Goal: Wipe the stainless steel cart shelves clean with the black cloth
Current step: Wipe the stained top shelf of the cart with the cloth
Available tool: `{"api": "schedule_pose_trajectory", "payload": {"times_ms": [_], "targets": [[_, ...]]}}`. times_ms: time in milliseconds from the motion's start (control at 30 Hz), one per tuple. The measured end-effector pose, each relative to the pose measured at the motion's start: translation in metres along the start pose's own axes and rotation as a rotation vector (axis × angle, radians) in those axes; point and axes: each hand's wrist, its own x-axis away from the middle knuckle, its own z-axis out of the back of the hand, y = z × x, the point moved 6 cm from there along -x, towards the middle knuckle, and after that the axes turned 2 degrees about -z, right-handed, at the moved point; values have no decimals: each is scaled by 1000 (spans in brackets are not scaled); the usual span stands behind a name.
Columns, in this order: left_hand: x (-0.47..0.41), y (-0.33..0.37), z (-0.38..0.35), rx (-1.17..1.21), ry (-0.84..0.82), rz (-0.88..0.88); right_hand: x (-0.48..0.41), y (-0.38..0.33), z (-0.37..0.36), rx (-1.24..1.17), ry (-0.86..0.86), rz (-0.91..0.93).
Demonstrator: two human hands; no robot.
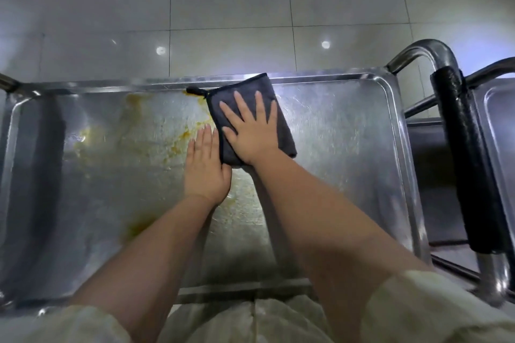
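1. Where pinned flat under the R hand (250, 131), lies on top shelf (334, 147) of the steel cart, up by the far rim & a bit right of centre: black cloth (242, 85), folded to a rectangle, far edge riding onto the rim.
2. Hang loop (195, 89) at cloth's far-left corner, lying on the steel by the rim.
3. R hand: palm down on cloth, fingers (239, 106) straight & spread apart, clamped on nothing; covers most of cloth's near half.
4. L hand (206, 170): palm down on bare steel just left of cloth, its fingers (204, 139) straight & held together, pointing at far rim. Thumb side touching cloth's left hem by the near corner. Grips nothing.
5. Yellow-orange stains (133, 108): smeared over shelf left of cloth & L hand, from far rim down twd near-left; faint specks also btwn the two forearms.
6. Right of cloth: scuffed grey steel w/ swirl marks.
7. Forearms bare; pale sleeves (434, 309) at bottom of view.
8. Cart handle (423, 50): bent steel tube at right end w/ black grip wrap (462, 161); lower shelf (434, 175) seen beneath; second steel tray (498, 120) at far right edge.
9. Beyond cart: glossy grey tiled floor (223, 8) w/ bright light spots.
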Motion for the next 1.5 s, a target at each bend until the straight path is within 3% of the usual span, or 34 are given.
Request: {"api": "schedule_pose_trajectory", "payload": {"times_ms": [100, 367, 533, 600, 733, 800, 967, 1167, 1300, 1400, 1500], "targets": [[-1, 2, -3, -29, -19, -21, 3, 32, 4, -7, 34, -35], [-3, 1, -10, -93, -47, -7, 60, 247, 29, -82, 72, -568], [-3, -1, -8, -60, -47, -8, 54, 227, 25, -92, 76, -676], [-2, -1, -5, -29, -42, -20, 34, 181, 22, -84, 80, -590], [-5, -3, 5, 111, -12, -24, 9, 49, 5, 26, 55, -68], [-5, -5, 9, 107, -23, -52, 8, 17, -1, 50, 31, 73], [4, -17, 10, 49, -30, -45, 38, 24, -8, 45, 57, 58], [6, -23, -3, -76, -46, -44, 176, 31, -54, 18, 156, 172], [6, -24, -7, -96, -28, -48, 231, 33, -74, 35, 106, 165], [6, -25, -7, -100, -17, -50, 207, 31, -61, 38, 92, 163], [7, -24, -6, -68, -13, -50, 122, 40, -32, 46, 121, 45]]}}
